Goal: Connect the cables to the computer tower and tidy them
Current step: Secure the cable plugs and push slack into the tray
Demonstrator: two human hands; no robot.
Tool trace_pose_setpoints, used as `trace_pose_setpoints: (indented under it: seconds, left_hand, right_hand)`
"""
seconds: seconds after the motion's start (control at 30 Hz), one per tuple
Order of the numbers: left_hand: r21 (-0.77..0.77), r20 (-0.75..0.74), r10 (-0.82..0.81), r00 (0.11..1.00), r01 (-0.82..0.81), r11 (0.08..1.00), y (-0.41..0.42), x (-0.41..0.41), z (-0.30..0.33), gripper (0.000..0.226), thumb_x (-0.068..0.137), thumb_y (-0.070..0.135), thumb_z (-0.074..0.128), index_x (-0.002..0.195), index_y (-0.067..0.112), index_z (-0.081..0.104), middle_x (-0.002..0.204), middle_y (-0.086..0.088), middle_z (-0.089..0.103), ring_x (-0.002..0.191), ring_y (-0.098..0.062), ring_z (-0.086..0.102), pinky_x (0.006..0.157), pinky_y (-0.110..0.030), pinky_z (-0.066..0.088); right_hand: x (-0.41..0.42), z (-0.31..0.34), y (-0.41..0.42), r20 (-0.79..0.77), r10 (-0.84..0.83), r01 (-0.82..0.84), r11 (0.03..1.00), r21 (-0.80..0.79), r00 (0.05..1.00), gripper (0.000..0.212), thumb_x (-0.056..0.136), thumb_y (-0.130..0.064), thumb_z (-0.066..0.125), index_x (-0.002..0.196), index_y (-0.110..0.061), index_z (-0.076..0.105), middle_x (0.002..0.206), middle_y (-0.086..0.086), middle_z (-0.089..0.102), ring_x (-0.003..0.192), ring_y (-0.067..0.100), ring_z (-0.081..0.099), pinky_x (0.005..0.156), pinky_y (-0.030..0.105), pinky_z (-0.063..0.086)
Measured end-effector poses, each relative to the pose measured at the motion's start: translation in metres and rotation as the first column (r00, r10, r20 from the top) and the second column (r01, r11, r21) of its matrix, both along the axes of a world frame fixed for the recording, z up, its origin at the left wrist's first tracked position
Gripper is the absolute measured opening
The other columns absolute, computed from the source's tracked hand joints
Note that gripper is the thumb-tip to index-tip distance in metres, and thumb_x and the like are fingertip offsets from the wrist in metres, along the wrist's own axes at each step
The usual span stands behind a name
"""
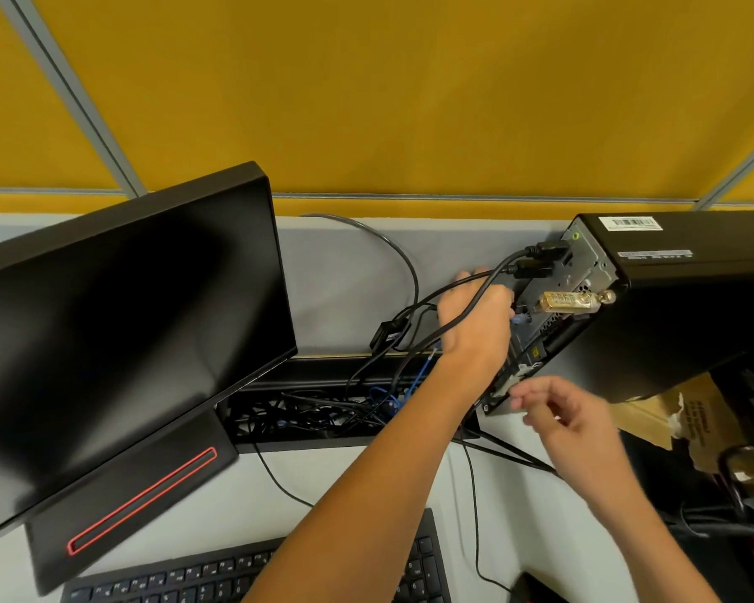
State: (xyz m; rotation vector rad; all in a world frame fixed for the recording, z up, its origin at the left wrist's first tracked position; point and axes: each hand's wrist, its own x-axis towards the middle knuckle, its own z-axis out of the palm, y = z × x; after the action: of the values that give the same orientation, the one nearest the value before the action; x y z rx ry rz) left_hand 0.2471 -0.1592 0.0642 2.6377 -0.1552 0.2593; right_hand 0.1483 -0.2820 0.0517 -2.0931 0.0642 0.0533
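A keyboard (pixel 253 572) is seen nearest on the worktop (pixel 358 476). Beyond it, the right hand (pixel 558 406) is held loosely curled and empty by the computer tower (pixel 680 306) base. Further back, a connector is apparently being pressed into the rear panel (pixel 553 298) by the left hand (pixel 475 315), cables (pixel 475 293) draped over it; its grip is hidden. Seating looks unfinished, and tidying of the cable tray (pixel 323 411) is judged outstanding

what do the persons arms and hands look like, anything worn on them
Both arms are bare from as far up as the view shows down to the fingertips: no sleeves, gloves, watch or wristband in sight. No rings are visible on the left hand, nor on the right hand, though that one is somewhat blurred. The left forearm looks long and slim.
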Motion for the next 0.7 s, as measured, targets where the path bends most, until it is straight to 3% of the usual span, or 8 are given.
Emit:
trace_pose_setpoints:
  seconds: [0.1, 0.17, 0.3, 0.43, 0.5, 0.57, 0.63, 0.7]
  left_hand:
    - [0.096, 0.058, 0.006, 0.998, -0.011, 0.995, -0.004, -0.001, -0.004, 0.018, 0.087, 0.008, 0.058, 0.098, 0.016, 0.070, 0.108, -0.006, 0.056, 0.108, -0.025, 0.048, 0.070, -0.032, 0.047]
    - [0.114, 0.112, 0.026, 0.993, -0.039, 0.993, -0.006, -0.001, -0.008, 0.017, 0.084, 0.007, 0.059, 0.092, 0.016, 0.071, 0.104, -0.006, 0.058, 0.105, -0.025, 0.049, 0.068, -0.031, 0.047]
    - [0.006, 0.123, 0.091, 0.988, -0.093, 0.996, -0.006, -0.001, -0.013, 0.013, 0.078, 0.000, 0.064, 0.081, 0.011, 0.071, 0.090, -0.008, 0.061, 0.092, -0.027, 0.055, 0.058, -0.032, 0.041]
    - [-0.034, 0.095, 0.104, 0.990, -0.101, 0.994, -0.004, -0.001, -0.013, 0.012, 0.070, 0.001, 0.073, 0.069, 0.013, 0.071, 0.077, -0.004, 0.064, 0.081, -0.025, 0.060, 0.053, -0.023, 0.027]
    - [-0.024, 0.115, 0.123, 0.986, -0.122, 0.992, -0.004, -0.001, -0.011, 0.013, 0.069, 0.005, 0.077, 0.068, 0.018, 0.073, 0.075, 0.002, 0.064, 0.078, -0.020, 0.062, 0.050, -0.020, 0.020]
    - [-0.019, 0.129, 0.106, 0.986, -0.105, 0.994, -0.002, -0.001, -0.011, 0.010, 0.076, 0.011, 0.074, 0.075, 0.021, 0.075, 0.079, 0.003, 0.066, 0.081, -0.019, 0.061, 0.049, -0.020, 0.018]
    - [-0.021, 0.135, 0.078, 0.988, -0.076, 0.997, -0.001, -0.001, -0.009, 0.010, 0.083, 0.016, 0.068, 0.081, 0.021, 0.076, 0.083, 0.003, 0.067, 0.084, -0.018, 0.061, 0.051, -0.016, 0.020]
    - [-0.031, 0.119, 0.077, 0.990, -0.074, 0.997, -0.001, -0.001, -0.006, 0.011, 0.084, 0.018, 0.067, 0.079, 0.022, 0.075, 0.082, 0.004, 0.067, 0.083, -0.017, 0.060, 0.052, -0.017, 0.022]
  right_hand:
    - [0.006, 0.041, -0.001, 0.190, 0.087, -0.042, 0.972, -0.231, 0.978, 0.027, 0.090, -0.010, 0.055, 0.078, -0.033, 0.065, 0.073, -0.014, 0.067, 0.053, 0.014, 0.054, 0.051, 0.027, 0.045]
    - [0.010, 0.074, -0.003, 0.287, 0.094, -0.026, 0.972, -0.233, 0.953, 0.024, 0.089, -0.011, 0.056, 0.082, -0.031, 0.066, 0.075, -0.011, 0.067, 0.056, 0.018, 0.056, 0.053, 0.031, 0.047]
    - [0.025, 0.113, -0.006, 0.431, 0.054, 0.038, 0.979, -0.201, 0.901, 0.019, 0.090, -0.007, 0.055, 0.086, -0.020, 0.068, 0.073, -0.004, 0.067, 0.062, 0.023, 0.057, 0.059, 0.043, 0.050]
    - [0.045, 0.124, 0.003, 0.572, 0.111, 0.116, 0.931, -0.346, 0.812, 0.017, 0.088, -0.011, 0.053, 0.088, -0.017, 0.068, 0.068, -0.003, 0.062, 0.062, 0.019, 0.055, 0.058, 0.036, 0.045]
    - [0.064, 0.126, 0.009, 0.595, 0.167, 0.166, 0.870, -0.464, 0.786, 0.016, 0.086, -0.015, 0.052, 0.090, -0.019, 0.067, 0.070, -0.004, 0.058, 0.073, 0.020, 0.050, 0.064, 0.032, 0.036]
    - [0.085, 0.122, 0.013, 0.531, 0.245, 0.176, 0.763, -0.621, 0.811, 0.016, 0.086, -0.019, 0.052, 0.094, -0.019, 0.066, 0.088, 0.001, 0.061, 0.090, 0.025, 0.045, 0.073, 0.033, 0.029]
    - [0.100, 0.113, 0.015, 0.444, 0.252, 0.215, 0.610, -0.763, 0.860, 0.019, 0.086, -0.024, 0.052, 0.097, -0.019, 0.066, 0.107, 0.007, 0.059, 0.105, 0.031, 0.045, 0.085, 0.040, 0.031]
    - [0.107, 0.109, 0.015, 0.413, 0.226, 0.239, 0.541, -0.806, 0.882, 0.021, 0.085, -0.023, 0.051, 0.099, -0.018, 0.067, 0.113, 0.010, 0.058, 0.111, 0.034, 0.046, 0.096, 0.045, 0.031]
